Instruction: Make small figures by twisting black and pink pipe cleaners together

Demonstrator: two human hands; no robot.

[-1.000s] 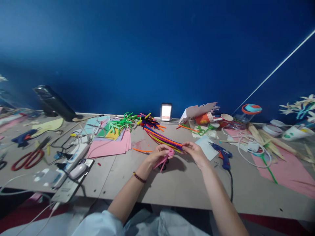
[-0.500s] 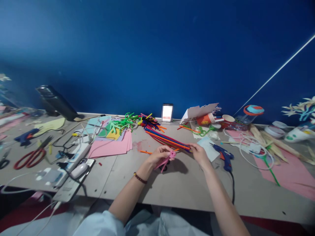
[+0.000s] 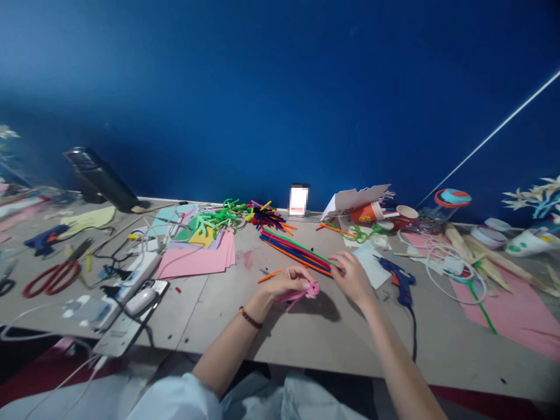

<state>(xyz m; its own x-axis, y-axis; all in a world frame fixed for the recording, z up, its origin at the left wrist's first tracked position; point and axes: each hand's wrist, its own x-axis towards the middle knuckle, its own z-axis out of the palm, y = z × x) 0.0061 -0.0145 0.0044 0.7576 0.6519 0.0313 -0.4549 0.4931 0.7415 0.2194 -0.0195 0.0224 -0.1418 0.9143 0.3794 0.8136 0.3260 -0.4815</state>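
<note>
Between the thumb and fingers of my left hand [image 3: 289,284] is a pink pipe-cleaner piece [image 3: 314,288] with a small round coil at its tip and loose strands trailing below. My right hand [image 3: 351,276] has its fingers closed on the near end of a bundle of coloured pipe cleaners [image 3: 297,253]. Red, blue, orange and green stems show in that bundle, which slants away to the upper left. One orange pipe cleaner [image 3: 269,276] lies beside my left hand.
Pink paper sheets [image 3: 196,261], a power strip [image 3: 131,286] and red-handled scissors [image 3: 52,279] lie to the left. A blue glue gun [image 3: 400,279] rests right of my right hand. Green pipe cleaners [image 3: 221,219] and a small lit screen [image 3: 298,200] stand at the back.
The pink piece and my left hand have shifted slightly right and nearer. The bundle has been rearranged, and a green stem now shows along its top. My right hand's fingers have curled further over its end.
</note>
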